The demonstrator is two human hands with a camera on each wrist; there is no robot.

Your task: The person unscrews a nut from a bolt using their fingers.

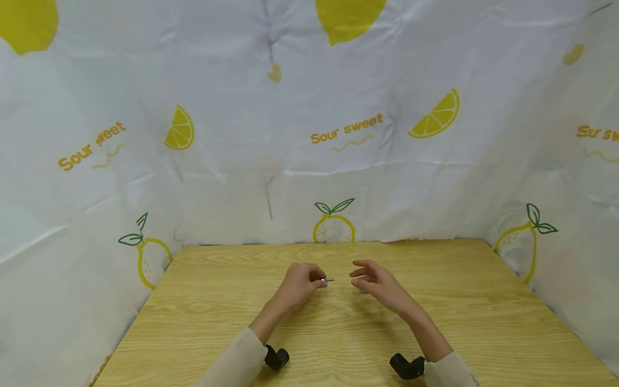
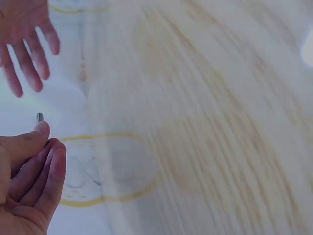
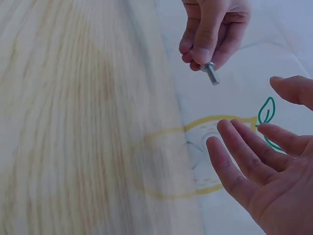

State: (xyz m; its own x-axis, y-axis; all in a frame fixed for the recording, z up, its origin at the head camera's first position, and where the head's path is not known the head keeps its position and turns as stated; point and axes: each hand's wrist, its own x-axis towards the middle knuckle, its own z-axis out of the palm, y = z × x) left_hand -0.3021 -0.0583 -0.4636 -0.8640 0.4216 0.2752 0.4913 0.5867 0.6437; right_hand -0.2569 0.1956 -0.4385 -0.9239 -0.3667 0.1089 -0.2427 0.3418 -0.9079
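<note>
Between thumb and fingertips, my left hand [image 1: 301, 281] pinches a small silvery bolt [image 3: 212, 76] by its head end. The threaded shank sticks out toward the right in the head view; its head is mostly covered by the fingers. In the left wrist view only the bolt's tip [image 2: 39, 117] shows above the thumb. Facing it across a short gap is my right hand [image 1: 379, 285], fingers spread and slightly bent, palm bare in the right wrist view. Nothing is held in it, and it stays apart from the bolt.
Both hands are over a wooden table [image 1: 217, 301] with light grain. White cloth [image 1: 232, 134] printed with lemons and lettering hangs behind and at both sides. A black wrist mount [image 1: 276, 357] sits at the left cuff, another black mount [image 1: 407, 366] at the right.
</note>
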